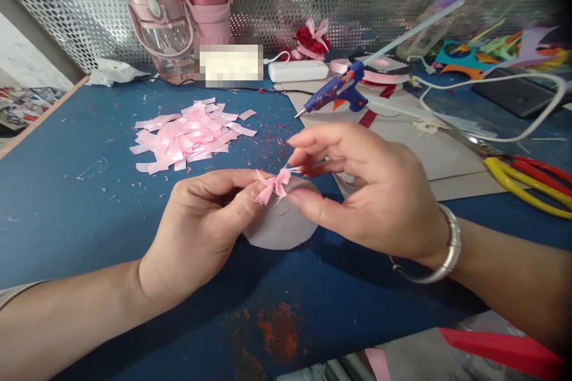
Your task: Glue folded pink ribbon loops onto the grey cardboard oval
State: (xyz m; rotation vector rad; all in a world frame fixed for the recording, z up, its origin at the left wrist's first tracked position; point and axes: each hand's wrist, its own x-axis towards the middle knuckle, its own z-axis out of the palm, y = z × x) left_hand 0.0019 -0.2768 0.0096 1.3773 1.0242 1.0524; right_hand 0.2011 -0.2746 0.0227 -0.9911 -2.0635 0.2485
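Observation:
My left hand (201, 223) is closed on a grey round disc (281, 226), with thumb and forefinger at its upper left edge. On top of the disc sits a small pink ribbon bow (274, 183) with frayed ends, pressed by my left thumb. My right hand (366, 184), with a silver bangle at its wrist, reaches in from the other side. Its thumb tip touches the disc beside the bow, while the fingers curve above, apart from the thumb. Thin whitish strands run from the bow toward those fingers.
Cut pink ribbon pieces (187, 137) lie piled at the left. A blue glue gun (335, 92) rests behind my right hand, its tip pointing left. Yellow-and-red handled scissors (531, 181) lie at the right, near grey card sheets (447, 161). Bottles (167, 41) stand against the mesh panel.

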